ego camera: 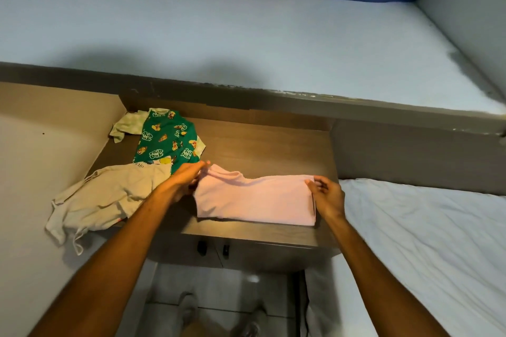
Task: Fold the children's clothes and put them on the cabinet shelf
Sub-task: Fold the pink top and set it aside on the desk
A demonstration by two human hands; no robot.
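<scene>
Where legible, green garment (167, 139) reads "Chip Dale".

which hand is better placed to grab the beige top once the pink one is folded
Left. The left hand grips the pink garment at its left end, right beside the beige top. The right hand pinches the far end, away from it.

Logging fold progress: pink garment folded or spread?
Partly folded: pink garment lies as a doubled rectangle, left hand and right hand pinching its ends.

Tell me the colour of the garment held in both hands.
Pale pink garment, plain, seen in the head view.
</scene>
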